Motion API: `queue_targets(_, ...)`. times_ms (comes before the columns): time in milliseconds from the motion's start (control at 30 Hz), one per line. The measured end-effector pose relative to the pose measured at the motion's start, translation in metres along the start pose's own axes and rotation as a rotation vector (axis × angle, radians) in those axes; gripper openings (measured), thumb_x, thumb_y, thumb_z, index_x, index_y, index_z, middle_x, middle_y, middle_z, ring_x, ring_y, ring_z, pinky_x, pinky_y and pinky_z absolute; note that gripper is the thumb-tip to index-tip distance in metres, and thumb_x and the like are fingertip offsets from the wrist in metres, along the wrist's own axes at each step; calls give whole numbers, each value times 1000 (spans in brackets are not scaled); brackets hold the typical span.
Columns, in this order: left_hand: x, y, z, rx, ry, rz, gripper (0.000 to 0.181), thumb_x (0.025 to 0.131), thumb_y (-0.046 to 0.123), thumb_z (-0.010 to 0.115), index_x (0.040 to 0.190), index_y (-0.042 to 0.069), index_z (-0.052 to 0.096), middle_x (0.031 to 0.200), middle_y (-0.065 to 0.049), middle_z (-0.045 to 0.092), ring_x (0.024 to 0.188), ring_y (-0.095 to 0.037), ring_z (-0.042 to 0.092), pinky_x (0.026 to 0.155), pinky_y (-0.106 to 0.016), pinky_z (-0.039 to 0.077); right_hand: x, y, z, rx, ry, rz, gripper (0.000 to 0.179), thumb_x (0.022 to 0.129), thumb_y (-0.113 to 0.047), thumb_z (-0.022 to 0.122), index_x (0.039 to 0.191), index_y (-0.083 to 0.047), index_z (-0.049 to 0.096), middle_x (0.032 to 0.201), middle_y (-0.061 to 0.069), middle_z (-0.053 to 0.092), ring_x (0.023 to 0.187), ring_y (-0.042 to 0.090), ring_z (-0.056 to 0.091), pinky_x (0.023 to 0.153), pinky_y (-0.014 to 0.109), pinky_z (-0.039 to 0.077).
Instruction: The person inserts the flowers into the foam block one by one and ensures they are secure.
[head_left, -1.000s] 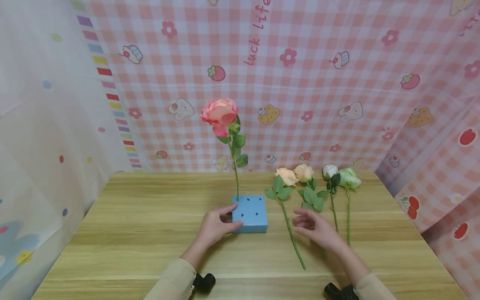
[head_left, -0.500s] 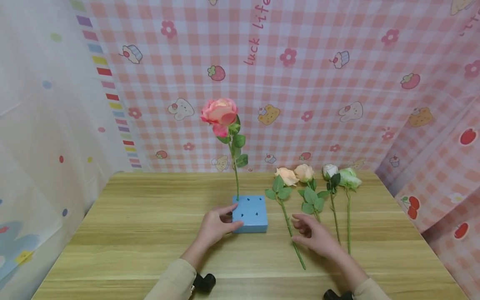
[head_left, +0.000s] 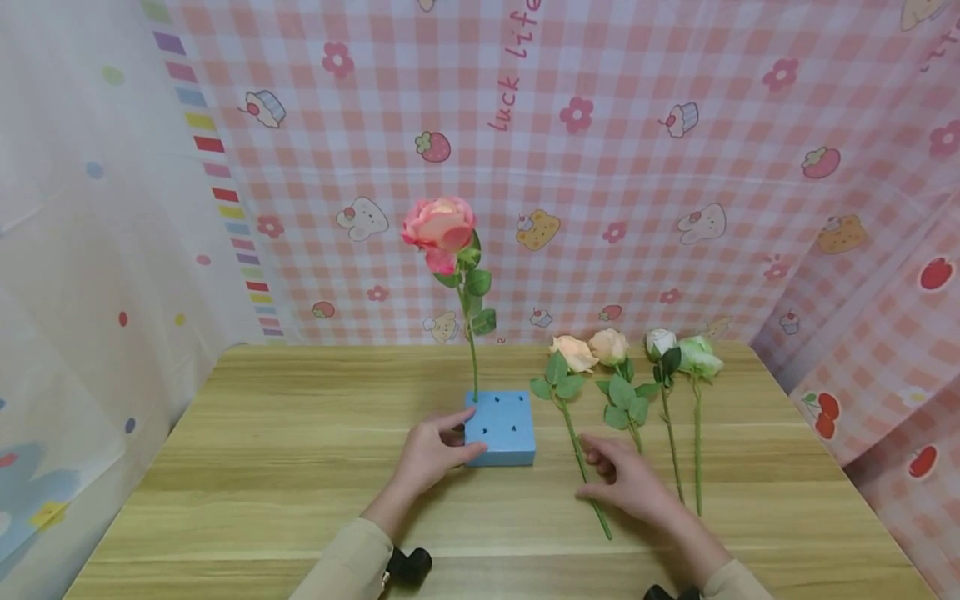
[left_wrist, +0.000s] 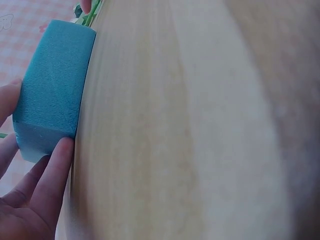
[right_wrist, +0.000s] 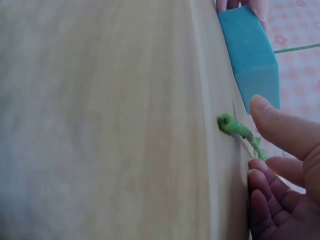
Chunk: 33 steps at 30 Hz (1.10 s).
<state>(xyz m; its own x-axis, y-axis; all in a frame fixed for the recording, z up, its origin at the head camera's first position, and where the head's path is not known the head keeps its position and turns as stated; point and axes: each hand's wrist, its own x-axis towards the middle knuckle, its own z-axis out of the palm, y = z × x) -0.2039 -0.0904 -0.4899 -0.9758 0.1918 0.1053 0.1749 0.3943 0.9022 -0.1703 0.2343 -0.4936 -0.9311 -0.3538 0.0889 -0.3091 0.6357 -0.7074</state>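
My left hand (head_left: 429,454) grips the left side of a blue foam block (head_left: 504,454), thumb at its front corner and fingers along its side. Upright in the block's back left hole stands a pink artificial rose (head_left: 441,225). Several small holes show in the block's top. My right hand (head_left: 630,481) is over the stem of a peach rose (head_left: 573,353) lying on the table. In the right wrist view, that stem's cut end (right_wrist: 227,124) shows between the thumb (right_wrist: 285,127) and the curled fingers, with the thumb apart from it.
To the right lie a second peach rose (head_left: 609,346), a white rose (head_left: 660,342) and a green rose (head_left: 699,357), heads toward the back edge of the wooden table (head_left: 285,433). A pink checked cloth (head_left: 630,183) hangs behind.
My right hand has moved left and slightly toward the front, over the nearest peach rose's stem. The left hand, the block and the pink rose have stayed put.
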Motion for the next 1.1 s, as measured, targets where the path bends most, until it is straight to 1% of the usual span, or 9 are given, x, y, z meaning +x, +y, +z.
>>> queue_targets(167, 0, -1, 0, -3, -4, -1, 60, 78, 31, 87, 131, 13, 67, 117, -15, 63, 92, -21, 65, 71, -24, 57, 0, -4, 2, -27, 15, -10, 76, 77, -20, 87, 138, 10, 51, 97, 0, 58, 79, 10, 49, 68, 25, 46)
queue_targets(367, 0, 0, 0, -4, -4, 5, 60, 78, 30, 87, 131, 12, 66, 116, -16, 62, 91, -21, 65, 71, -24, 57, 1, -7, 2, -34, 16, 16, 74, 78, -19, 86, 137, 10, 51, 92, -1, 57, 74, 8, 47, 64, 24, 44)
queue_targets(567, 0, 0, 0, 4, -1, 6, 59, 78, 30, 86, 131, 12, 66, 117, -16, 62, 91, -21, 65, 70, -23, 56, 2, -9, 3, -19, 34, 69, 69, 78, -13, 85, 135, 9, 54, 86, -2, 56, 72, 10, 48, 62, 24, 44)
queue_targets(700, 0, 0, 0, 3, 0, 10, 59, 78, 29, 86, 131, 11, 66, 116, -16, 62, 91, -21, 65, 70, -23, 57, 3, -9, 4, -12, 59, 114, 62, 79, -9, 84, 133, 7, 58, 84, -3, 57, 72, 9, 50, 63, 24, 46)
queue_targets(833, 0, 0, 0, 5, 3, 9, 59, 78, 29, 87, 131, 11, 66, 116, -16, 62, 92, -21, 66, 71, -23, 57, 3, -7, 4, -20, 78, 133, 56, 80, -7, 83, 129, 6, 61, 81, -5, 58, 71, 8, 52, 64, 23, 47)
queue_targets(933, 0, 0, 0, 3, 3, 7, 59, 78, 28, 87, 131, 11, 67, 116, -16, 62, 92, -22, 66, 71, -23, 57, 4, -7, 4, -22, 78, 149, 52, 80, -6, 82, 128, 4, 63, 79, -5, 58, 70, 9, 53, 64, 23, 47)
queue_targets(1100, 0, 1, 0, -3, -4, 0, 59, 79, 29, 86, 131, 11, 66, 118, -17, 62, 93, -22, 66, 70, -24, 57, 4, -10, 2, 1, 70, 201, 48, 82, -7, 80, 126, 1, 65, 79, -5, 59, 72, 11, 55, 65, 24, 48)
